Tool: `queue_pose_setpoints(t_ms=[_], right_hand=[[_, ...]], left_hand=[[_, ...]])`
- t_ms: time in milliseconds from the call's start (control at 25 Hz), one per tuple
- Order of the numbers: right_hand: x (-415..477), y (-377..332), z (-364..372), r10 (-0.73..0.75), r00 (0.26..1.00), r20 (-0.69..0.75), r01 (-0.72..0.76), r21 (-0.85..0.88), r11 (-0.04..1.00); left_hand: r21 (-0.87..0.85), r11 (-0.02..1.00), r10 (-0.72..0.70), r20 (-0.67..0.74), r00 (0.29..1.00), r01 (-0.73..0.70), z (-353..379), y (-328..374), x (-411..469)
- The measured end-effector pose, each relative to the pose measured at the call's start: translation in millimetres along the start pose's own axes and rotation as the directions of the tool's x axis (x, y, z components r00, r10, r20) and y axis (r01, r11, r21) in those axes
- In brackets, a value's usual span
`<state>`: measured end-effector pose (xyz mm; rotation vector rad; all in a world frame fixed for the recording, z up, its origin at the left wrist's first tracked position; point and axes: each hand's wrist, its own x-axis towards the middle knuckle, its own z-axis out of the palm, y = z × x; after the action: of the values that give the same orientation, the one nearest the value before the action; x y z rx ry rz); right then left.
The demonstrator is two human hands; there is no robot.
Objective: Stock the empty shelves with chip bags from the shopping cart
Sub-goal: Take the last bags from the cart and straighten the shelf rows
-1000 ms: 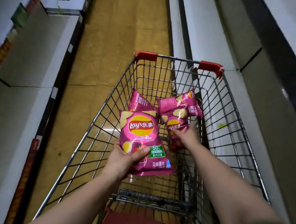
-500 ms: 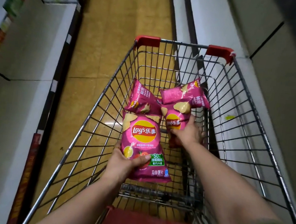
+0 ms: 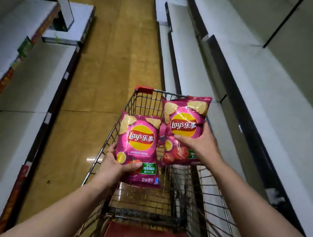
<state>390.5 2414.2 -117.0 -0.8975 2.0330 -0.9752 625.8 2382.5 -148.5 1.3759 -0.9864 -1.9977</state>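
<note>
Held upright, labels forward, likely for carrying straight to the empty shelves (image 3: 257,72) alongside. Left hand (image 3: 117,168) clamped on the near Lay's bag (image 3: 139,146) at its bottom edge, thumb in front, fingers behind. Right hand (image 3: 200,144) clamped on the far Lay's bag (image 3: 185,122) at mid-height, thumb just under the logo. Both raised above the shopping cart (image 3: 210,205). Glossy pink, puffed, printed with chips and a tomato.

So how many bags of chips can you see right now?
3. The first bag is in the left hand, the second bag in the right hand, both over the cart; a pink sliver between them looks like a third bag. Others may hide behind.
</note>
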Motion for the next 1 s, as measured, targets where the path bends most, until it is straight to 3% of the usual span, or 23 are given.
queue_pose_setpoints(t_ms=[240, 600, 840, 1000], right_hand=[[-91, -87, -60, -0.149, 0.989, -0.018, 0.150, 0.066, 0.987], [-206, -173, -140, -0.242, 0.939, -0.243, 0.282, 0.148, 0.948], [-304, -196, -193, -0.315, 0.820, -0.477, 0.392, 0.066, 0.918], [-376, -197, -228, -0.301, 0.713, -0.633, 0.386, -0.004, 0.922]], left_hand=[[-0.014, 0.987, 0.160, 0.181, 0.970, -0.160, 16, 65, -46], [-0.133, 0.943, 0.332, 0.431, 0.839, -0.305, 75, 140, -131], [-0.147, 0.901, 0.410, 0.592, 0.693, -0.408, 141, 171, -195], [-0.150, 0.868, 0.439, 0.680, 0.587, -0.474, 185, 175, -254]])
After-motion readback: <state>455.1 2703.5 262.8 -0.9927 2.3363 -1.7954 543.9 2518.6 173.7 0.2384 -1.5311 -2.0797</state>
